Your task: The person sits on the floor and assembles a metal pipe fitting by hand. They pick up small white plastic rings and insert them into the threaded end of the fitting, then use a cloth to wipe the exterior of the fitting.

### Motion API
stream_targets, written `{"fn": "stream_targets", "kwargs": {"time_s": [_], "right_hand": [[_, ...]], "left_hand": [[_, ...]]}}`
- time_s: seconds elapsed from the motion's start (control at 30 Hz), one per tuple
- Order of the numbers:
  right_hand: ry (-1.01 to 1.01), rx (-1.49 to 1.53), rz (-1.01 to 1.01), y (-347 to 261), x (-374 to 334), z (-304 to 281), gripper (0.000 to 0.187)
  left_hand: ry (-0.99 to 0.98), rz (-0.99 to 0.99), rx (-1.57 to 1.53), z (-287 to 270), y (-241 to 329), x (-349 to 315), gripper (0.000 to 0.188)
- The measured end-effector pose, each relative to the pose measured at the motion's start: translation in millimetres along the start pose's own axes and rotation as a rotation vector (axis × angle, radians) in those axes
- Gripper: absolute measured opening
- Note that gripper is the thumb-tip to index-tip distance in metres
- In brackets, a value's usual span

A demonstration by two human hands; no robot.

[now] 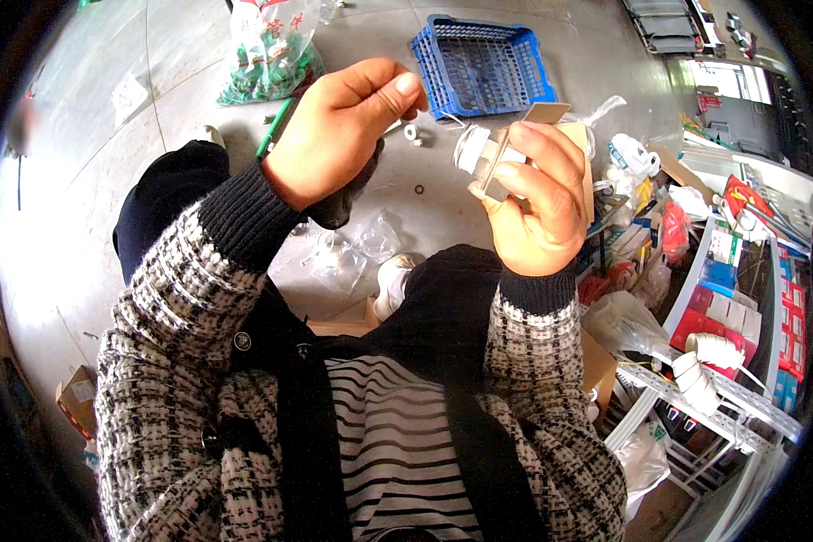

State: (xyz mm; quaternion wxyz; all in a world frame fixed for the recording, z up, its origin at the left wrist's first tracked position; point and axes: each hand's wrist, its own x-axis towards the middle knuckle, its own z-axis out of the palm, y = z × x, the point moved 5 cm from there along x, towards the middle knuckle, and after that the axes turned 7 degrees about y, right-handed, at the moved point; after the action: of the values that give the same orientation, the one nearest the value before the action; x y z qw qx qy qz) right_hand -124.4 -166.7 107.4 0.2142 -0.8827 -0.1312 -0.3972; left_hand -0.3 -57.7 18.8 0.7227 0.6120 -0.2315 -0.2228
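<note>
My left hand (343, 126) is raised at upper centre, fingers curled in and thumb pressed against them. Whatever it pinches is hidden. Close to its wrist show a green stick-like piece (275, 129) and a dark object (339, 206) I cannot make out. To the right, my right hand (542, 199) grips a small clear, rounded piece with a whitish end (471, 149) between thumb and fingers. A tan cardboard flap (547, 113) shows just beyond those fingers; whether the hand holds it too, I cannot tell. The two hands are apart.
On the floor ahead sit a blue plastic crate (488, 68) and a clear bag of green pieces (266, 68). Small white fittings (412, 133) and crumpled clear plastic (357, 248) lie nearer. At right, a metal rack (741, 425) stands beside piled boxes and bags.
</note>
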Motion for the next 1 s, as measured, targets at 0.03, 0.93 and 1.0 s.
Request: {"fn": "stream_targets", "kwargs": {"time_s": [0.03,0.93,1.0], "right_hand": [[-0.020,-0.018,-0.004,0.6,-0.7,0.2,0.047],[0.303,0.946,0.901,38.1,-27.7,15.3,0.065],[0.296,0.884,0.898,37.3,-26.3,12.9,0.064]], "left_hand": [[-0.027,-0.027,-0.064,1.0,1.9,-1.9,0.022],[-0.324,-0.065,-0.343,30.0,9.8,-18.6,0.012],[-0.344,-0.056,-0.313,30.6,10.5,-18.4,0.012]]}}
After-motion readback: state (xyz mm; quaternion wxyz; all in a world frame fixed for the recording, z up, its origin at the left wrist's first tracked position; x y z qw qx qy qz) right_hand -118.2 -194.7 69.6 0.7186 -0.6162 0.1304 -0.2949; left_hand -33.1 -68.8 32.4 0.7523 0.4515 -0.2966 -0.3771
